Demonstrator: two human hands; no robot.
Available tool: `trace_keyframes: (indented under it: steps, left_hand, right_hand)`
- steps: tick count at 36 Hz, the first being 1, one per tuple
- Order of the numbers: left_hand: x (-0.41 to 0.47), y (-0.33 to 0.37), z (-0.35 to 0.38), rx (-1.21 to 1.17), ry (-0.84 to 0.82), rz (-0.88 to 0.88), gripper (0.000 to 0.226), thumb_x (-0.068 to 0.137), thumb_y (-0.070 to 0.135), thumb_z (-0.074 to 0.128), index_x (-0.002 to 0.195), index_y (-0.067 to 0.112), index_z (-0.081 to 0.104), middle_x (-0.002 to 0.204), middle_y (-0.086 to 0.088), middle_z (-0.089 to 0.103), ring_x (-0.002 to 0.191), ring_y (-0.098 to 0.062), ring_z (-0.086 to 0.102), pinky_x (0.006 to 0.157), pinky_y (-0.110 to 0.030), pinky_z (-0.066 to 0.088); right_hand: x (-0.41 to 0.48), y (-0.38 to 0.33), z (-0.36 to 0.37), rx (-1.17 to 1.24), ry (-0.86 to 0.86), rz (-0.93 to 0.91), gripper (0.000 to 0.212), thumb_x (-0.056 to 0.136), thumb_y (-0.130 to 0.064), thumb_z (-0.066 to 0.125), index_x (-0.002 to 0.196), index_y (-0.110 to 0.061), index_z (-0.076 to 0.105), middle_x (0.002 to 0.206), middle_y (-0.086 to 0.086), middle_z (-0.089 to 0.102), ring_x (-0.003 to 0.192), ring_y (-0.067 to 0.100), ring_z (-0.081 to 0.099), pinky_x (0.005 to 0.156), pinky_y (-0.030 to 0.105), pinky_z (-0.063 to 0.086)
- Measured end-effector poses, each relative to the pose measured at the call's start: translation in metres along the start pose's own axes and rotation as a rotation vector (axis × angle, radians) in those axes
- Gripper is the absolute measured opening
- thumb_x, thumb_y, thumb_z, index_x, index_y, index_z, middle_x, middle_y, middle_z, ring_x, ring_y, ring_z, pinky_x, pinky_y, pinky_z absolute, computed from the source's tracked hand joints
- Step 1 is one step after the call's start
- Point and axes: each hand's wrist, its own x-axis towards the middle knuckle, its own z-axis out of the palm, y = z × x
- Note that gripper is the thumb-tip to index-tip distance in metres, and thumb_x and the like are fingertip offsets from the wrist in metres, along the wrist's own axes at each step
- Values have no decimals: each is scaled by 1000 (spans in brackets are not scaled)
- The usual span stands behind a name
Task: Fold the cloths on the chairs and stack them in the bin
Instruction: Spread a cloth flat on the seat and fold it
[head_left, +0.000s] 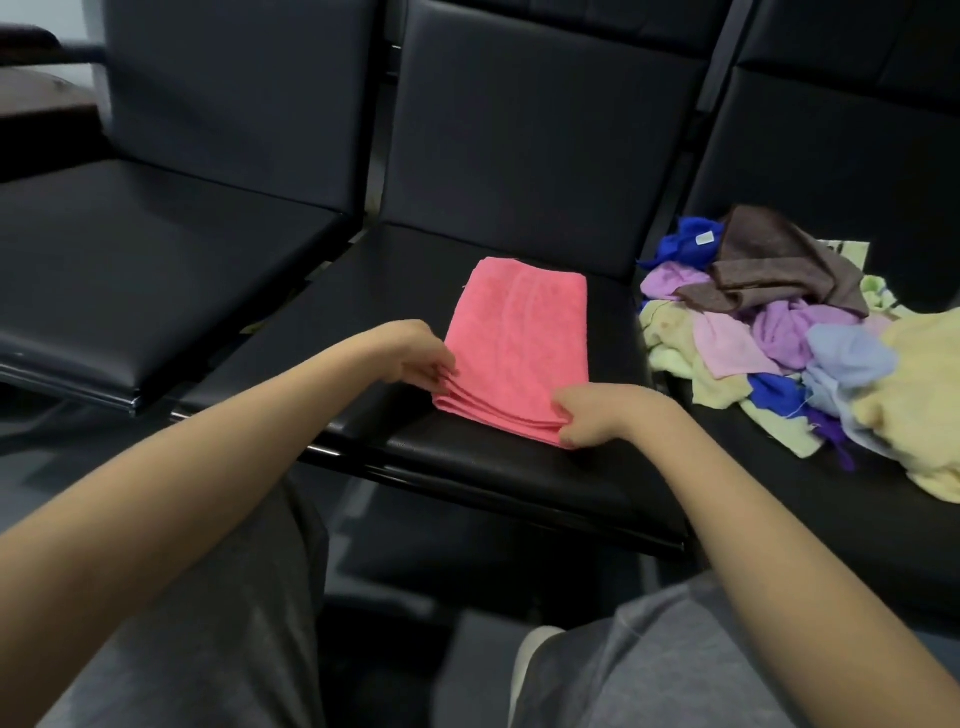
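A pink cloth (519, 338) lies folded in several layers on the middle black chair seat (571, 483). My left hand (415, 356) pinches the cloth's near left corner. My right hand (597, 415) grips its near right corner, fingers curled round the stacked edges. A loose pile of unfolded cloths (789, 332), brown, purple, blue, pale yellow and pink, covers the chair seat on the right. No bin is in view.
A row of black padded chairs with tall backs fills the scene; the left chair seat (156, 270) carries nothing. My grey-trousered knees (675, 665) are at the bottom, close to the middle seat's front edge. A dark table edge (36, 104) shows at far left.
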Motion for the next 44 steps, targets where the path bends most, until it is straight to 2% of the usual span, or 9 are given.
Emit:
trace_keyframes:
  steps: [4, 8, 11, 17, 23, 30, 33, 38, 44]
  left_hand:
    - [4, 6, -11, 314, 101, 79, 19, 93, 6, 42, 105, 0, 57, 85, -13, 66, 68, -21, 64, 60, -28, 57]
    - [21, -2, -27, 825, 474, 325, 39, 86, 8, 50, 125, 13, 50, 115, -12, 60, 102, -33, 59, 80, -38, 48]
    - [41, -16, -30, 911, 286, 540, 57, 83, 6, 56, 137, 20, 44, 132, -10, 48, 117, -33, 50, 95, -44, 44]
    - [44, -21, -9, 594, -111, 717, 68, 79, -11, 58, 141, 9, 40, 144, -6, 37, 137, -13, 28, 103, -5, 18]
    - [42, -18, -9, 826, -165, 725, 64, 69, 15, 47, 131, 22, 56, 152, -10, 33, 144, -22, 17, 115, -30, 11]
    - [30, 2, -24, 537, -344, 585, 44, 62, 8, 48, 95, -19, 61, 88, -27, 64, 79, -15, 56, 72, -20, 46]
    - [25, 9, -23, 376, -355, 548, 20, 83, 10, 53, 89, -6, 63, 75, 3, 68, 68, -1, 58, 65, -14, 45]
    - [39, 24, -1, -255, -101, 342, 31, 97, 27, 52, 120, 7, 57, 108, 0, 67, 90, -9, 63, 75, -21, 51]
    - [54, 19, 21, -53, 168, 143, 41, 89, 30, 64, 120, 4, 56, 110, -4, 57, 93, -16, 52, 68, -25, 41]
  right_hand:
    - [-2, 26, -2, 408, 1, -100, 24, 95, -32, 53, 76, -17, 53, 73, -6, 54, 68, 10, 49, 61, 20, 38]
    - [9, 48, 11, 351, 274, -37, 31, 89, -6, 49, 118, -14, 57, 119, 6, 55, 99, 17, 52, 82, 25, 39]
    - [18, 55, 26, 243, 308, -43, 59, 86, -8, 51, 141, -26, 38, 145, 1, 34, 130, 22, 36, 105, 35, 33]
    - [30, 58, 44, 495, 275, -157, 59, 92, -16, 55, 145, -31, 33, 155, 3, 22, 144, 23, 15, 117, 32, 11]
    - [36, 57, 39, 539, 439, -155, 38, 91, -7, 54, 124, -23, 62, 151, -6, 33, 144, 21, 11, 117, 44, 10]
    - [25, 54, 23, 1034, 340, -221, 20, 89, 4, 52, 94, 18, 65, 88, 15, 64, 84, 17, 56, 81, 32, 41]
    - [29, 48, 18, 1269, 415, -189, 21, 94, 0, 49, 84, 3, 67, 75, 1, 67, 71, 7, 56, 69, 22, 41]
    - [54, 47, 10, 1753, 572, 86, 20, 96, -36, 52, 82, -22, 58, 80, -2, 58, 77, 13, 52, 62, 26, 36]
    - [74, 44, 28, 1760, 508, 251, 26, 93, -11, 56, 117, -1, 58, 91, 9, 63, 75, 17, 57, 66, 29, 45]
